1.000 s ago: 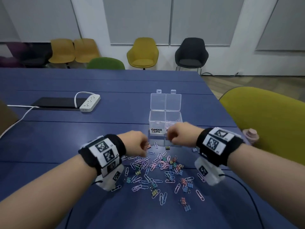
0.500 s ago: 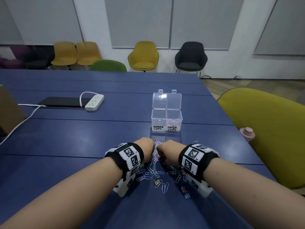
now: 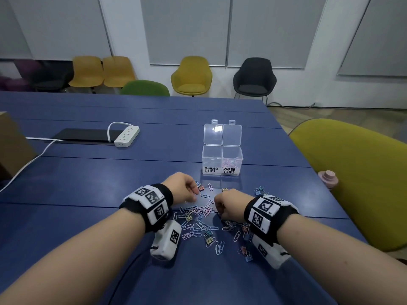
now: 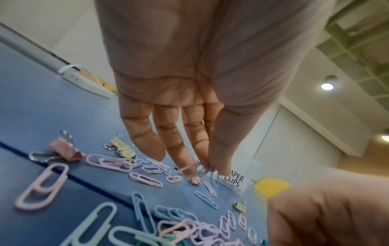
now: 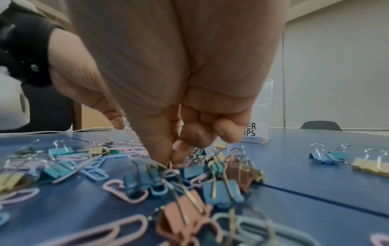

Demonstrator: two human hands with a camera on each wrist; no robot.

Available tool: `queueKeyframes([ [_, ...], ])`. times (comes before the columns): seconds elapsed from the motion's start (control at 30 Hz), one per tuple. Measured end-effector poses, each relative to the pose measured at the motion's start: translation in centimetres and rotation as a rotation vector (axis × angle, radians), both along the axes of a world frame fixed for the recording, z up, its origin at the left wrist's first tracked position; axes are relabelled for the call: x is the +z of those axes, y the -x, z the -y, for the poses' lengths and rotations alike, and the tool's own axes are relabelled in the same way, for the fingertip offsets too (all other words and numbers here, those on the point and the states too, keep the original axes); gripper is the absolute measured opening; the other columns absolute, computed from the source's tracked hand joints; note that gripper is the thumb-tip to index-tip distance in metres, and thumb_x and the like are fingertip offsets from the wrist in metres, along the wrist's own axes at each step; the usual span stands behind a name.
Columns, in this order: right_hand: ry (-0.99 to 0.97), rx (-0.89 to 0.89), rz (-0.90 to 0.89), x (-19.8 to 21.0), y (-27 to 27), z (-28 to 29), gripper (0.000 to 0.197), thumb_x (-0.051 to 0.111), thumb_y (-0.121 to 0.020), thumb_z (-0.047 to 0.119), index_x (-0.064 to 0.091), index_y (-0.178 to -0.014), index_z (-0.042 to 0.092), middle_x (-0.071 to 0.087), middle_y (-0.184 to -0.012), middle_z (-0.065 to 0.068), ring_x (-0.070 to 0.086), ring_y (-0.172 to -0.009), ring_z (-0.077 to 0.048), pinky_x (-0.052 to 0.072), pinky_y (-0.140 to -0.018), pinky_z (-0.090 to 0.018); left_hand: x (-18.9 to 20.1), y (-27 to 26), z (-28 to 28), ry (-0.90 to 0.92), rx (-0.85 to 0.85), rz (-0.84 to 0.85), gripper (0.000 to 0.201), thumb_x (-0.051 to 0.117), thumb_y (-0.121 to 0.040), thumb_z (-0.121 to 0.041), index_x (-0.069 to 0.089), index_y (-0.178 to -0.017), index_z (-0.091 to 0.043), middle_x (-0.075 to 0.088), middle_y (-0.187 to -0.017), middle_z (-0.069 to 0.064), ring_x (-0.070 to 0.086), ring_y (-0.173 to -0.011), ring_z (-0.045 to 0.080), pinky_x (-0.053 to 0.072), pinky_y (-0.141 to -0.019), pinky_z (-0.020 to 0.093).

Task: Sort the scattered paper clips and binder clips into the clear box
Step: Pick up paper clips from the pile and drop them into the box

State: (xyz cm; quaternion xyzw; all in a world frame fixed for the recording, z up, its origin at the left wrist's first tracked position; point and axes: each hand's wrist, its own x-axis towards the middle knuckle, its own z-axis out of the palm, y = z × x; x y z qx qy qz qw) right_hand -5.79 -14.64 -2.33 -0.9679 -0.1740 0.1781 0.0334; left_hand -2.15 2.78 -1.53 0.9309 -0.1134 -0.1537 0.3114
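A clear two-part box [image 3: 222, 150] stands open on the blue table, labelled BINDER CLIPS on the left and PAPER CLIPS on the right; the right part holds several paper clips. Pastel paper clips [image 3: 198, 219] and small binder clips [image 5: 221, 191] lie scattered in front of it. My left hand [image 4: 205, 168] is at the pile's far left edge and pinches a few paper clips between thumb and fingertips. My right hand [image 5: 169, 160] is low over the pile, other fingers curled, with thumb and forefinger pinching a pink paper clip [image 5: 171, 164].
A white power strip [image 3: 127, 135] and a black flat pad [image 3: 81, 134] lie at the far left of the table [image 3: 88, 183]. A brown box [image 3: 11, 146] is at the left edge. An olive chair [image 3: 356, 172] and a pink bottle top [image 3: 328, 178] are close on the right.
A second ago my right hand was up at the box front; it has come back down to the pile. Both hands now pinch clips close together.
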Motion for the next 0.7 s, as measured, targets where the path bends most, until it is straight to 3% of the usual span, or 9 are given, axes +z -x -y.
queueKeyframes([
  [0.13,0.005,0.011,-0.020,-0.2,0.1,0.2,0.013,0.050,-0.087,0.004,0.053,-0.086,0.017,0.057,-0.093,-0.005,0.048,-0.086,-0.020,0.039,-0.074,-0.027,0.2,0.2,-1.3,0.203,0.112,-0.114,0.017,0.075,-0.076,-0.001,0.065,-0.075,-0.015,0.062,-0.066,0.002,0.050,-0.051,0.011,0.040,-0.044,0.016],
  [0.23,-0.005,-0.013,-0.021,-0.2,0.3,0.3,0.012,0.047,-0.090,0.007,0.058,-0.091,0.012,0.063,-0.099,-0.011,0.053,-0.089,-0.025,0.041,-0.075,-0.029,-0.1,0.4,-2.1,0.360,0.229,-0.176,0.015,0.072,-0.078,0.002,0.065,-0.077,-0.012,0.064,-0.069,0.007,0.054,-0.044,0.008,0.038,-0.040,0.014],
  [0.3,-0.085,-0.052,0.012,-0.2,0.2,0.7,0.012,0.048,-0.091,0.011,0.060,-0.093,0.011,0.064,-0.098,-0.008,0.057,-0.090,-0.025,0.044,-0.078,-0.029,-0.3,0.6,-2.5,0.473,0.288,-0.233,0.014,0.071,-0.079,0.002,0.066,-0.079,-0.011,0.065,-0.072,0.007,0.061,-0.053,0.009,0.044,-0.048,0.017],
  [0.37,-0.297,-0.167,0.015,-0.2,-0.1,1.4,0.006,0.054,-0.089,0.012,0.055,-0.085,0.015,0.061,-0.086,-0.001,0.057,-0.080,-0.019,0.047,-0.070,-0.026,-0.3,0.9,-2.9,0.572,0.338,-0.282,0.014,0.070,-0.080,0.002,0.066,-0.081,-0.011,0.066,-0.072,0.004,0.065,-0.058,0.010,0.049,-0.053,0.020],
  [0.43,-0.574,-0.324,-0.046,-0.2,-0.5,2.0,0.008,0.056,-0.089,0.009,0.053,-0.085,0.015,0.061,-0.076,0.000,0.057,-0.068,-0.015,0.048,-0.058,-0.023,-0.3,1.3,-3.2,0.688,0.393,-0.335,0.014,0.068,-0.082,0.003,0.066,-0.083,-0.011,0.069,-0.067,0.001,0.066,-0.053,0.008,0.053,-0.052,0.019],
  [0.5,-0.903,-0.504,-0.160,-0.3,-0.8,2.2,0.012,0.049,-0.092,0.001,0.053,-0.089,0.012,0.057,-0.070,-0.004,0.055,-0.060,-0.014,0.040,-0.045,-0.021,-0.2,1.5,-3.4,0.794,0.450,-0.380,0.015,0.066,-0.082,0.003,0.066,-0.084,-0.011,0.070,-0.065,-0.001,0.067,-0.055,0.009,0.056,-0.062,0.025],
  [0.6,-1.356,-0.744,-0.356,0.1,-1.1,1.8,0.028,0.033,-0.090,-0.012,0.052,-0.082,0.007,0.047,-0.068,-0.008,0.049,-0.057,-0.016,0.035,-0.042,-0.020,-0.4,1.6,-3.8,1.011,0.557,-0.497,0.013,0.059,-0.087,0.003,0.062,-0.088,-0.010,0.068,-0.072,0.004,0.066,-0.066,0.015,0.057,-0.072,0.034],
  [0.67,-1.436,-0.798,-0.389,0.4,-1.3,1.3,0.027,0.032,-0.089,-0.009,0.052,-0.079,0.007,0.045,-0.067,-0.006,0.042,-0.056,-0.014,0.032,-0.045,-0.022,-0.4,1.6,-4.0,1.186,0.653,-0.600,0.012,0.048,-0.092,0.004,0.057,-0.091,-0.005,0.060,-0.080,0.011,0.061,-0.073,0.019,0.059,-0.066,0.035],
  [0.7,-1.385,-0.779,-0.367,0.4,-1.5,1.0,0.024,0.036,-0.089,-0.006,0.052,-0.077,0.008,0.045,-0.068,-0.006,0.038,-0.055,-0.013,0.031,-0.047,-0.023,-0.4,1.6,-4.1,1.260,0.702,-0.638,0.013,0.043,-0.093,0.004,0.055,-0.091,-0.001,0.055,-0.081,0.013,0.058,-0.073,0.020,0.059,-0.060,0.035],
])
